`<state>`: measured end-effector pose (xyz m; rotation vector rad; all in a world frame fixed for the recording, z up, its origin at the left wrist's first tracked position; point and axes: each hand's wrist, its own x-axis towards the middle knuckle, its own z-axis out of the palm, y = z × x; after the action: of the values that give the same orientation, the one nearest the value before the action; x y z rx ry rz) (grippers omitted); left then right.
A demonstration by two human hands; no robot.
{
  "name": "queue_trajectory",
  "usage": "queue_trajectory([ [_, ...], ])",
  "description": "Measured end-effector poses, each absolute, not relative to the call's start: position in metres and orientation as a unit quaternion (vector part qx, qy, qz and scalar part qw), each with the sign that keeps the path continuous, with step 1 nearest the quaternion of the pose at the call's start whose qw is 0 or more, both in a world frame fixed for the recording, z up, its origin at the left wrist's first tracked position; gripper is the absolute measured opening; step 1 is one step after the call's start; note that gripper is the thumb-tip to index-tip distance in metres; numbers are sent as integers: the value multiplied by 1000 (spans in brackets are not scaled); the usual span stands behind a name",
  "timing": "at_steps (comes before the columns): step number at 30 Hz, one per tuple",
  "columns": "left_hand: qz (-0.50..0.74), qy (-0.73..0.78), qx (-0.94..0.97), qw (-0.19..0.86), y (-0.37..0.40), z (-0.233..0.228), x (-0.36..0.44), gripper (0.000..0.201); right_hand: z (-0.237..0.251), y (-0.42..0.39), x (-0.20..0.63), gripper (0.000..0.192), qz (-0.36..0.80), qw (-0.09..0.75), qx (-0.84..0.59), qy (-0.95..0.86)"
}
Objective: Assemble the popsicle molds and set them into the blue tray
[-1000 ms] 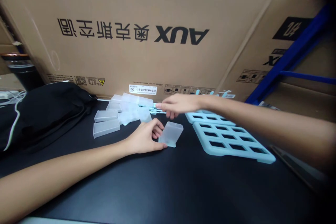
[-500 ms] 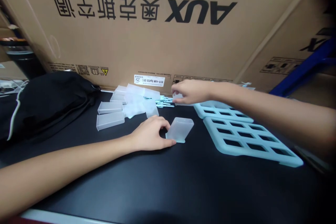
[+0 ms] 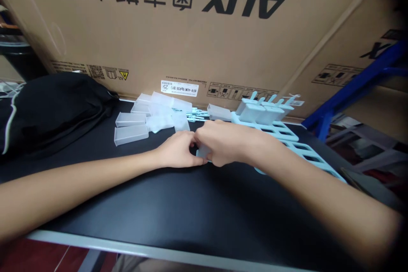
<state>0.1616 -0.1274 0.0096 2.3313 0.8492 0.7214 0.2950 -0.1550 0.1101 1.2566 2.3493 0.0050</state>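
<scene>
A translucent popsicle mold [image 3: 203, 152] stands upright on the black table between my two hands. My left hand [image 3: 177, 151] is closed at its left side and low edge, thumb near the base. My right hand [image 3: 219, 140] is wrapped round the mold from above and the right, and hides most of it. Just beyond my hands lies another mold [image 3: 219, 112] on its side. Several loose molds [image 3: 132, 134] and light blue sticks [image 3: 196, 114] are piled to the left and behind.
Light blue racks [image 3: 314, 159] with rectangular slots lie on the right; several molds with stick handles [image 3: 266, 112] stand in the far one. A large cardboard box [image 3: 143, 46] forms the back wall. A black cloth bag [image 3: 60, 114] sits at left, a blue metal bar [image 3: 350, 89] at right.
My right hand has let go of the far mold and come nearer, onto the mold at my left hand. The standing molds in the rack have come into view.
</scene>
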Motion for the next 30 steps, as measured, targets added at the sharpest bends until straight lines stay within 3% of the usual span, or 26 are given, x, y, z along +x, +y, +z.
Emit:
queue_trajectory([
  [10,262,330,856,301,-129,12,160,22,121,-152,305,20,-63,197,448,870],
  [12,260,331,854,307,-130,14,160,22,125,-142,319,33,-160,139,439,873],
  [15,255,346,855,290,-131,17,160,26,114,-116,341,54,-256,-40,451,854],
  [17,252,347,857,287,-133,18,160,26,94,-96,350,49,-162,-122,498,843],
  [20,253,332,856,305,-134,20,160,23,61,-72,353,23,-18,-110,532,839],
  [24,273,308,842,348,-133,20,158,20,42,-64,353,15,1,-79,534,842],
  [30,291,291,816,406,-132,22,157,24,54,-75,360,28,10,-61,544,837],
])
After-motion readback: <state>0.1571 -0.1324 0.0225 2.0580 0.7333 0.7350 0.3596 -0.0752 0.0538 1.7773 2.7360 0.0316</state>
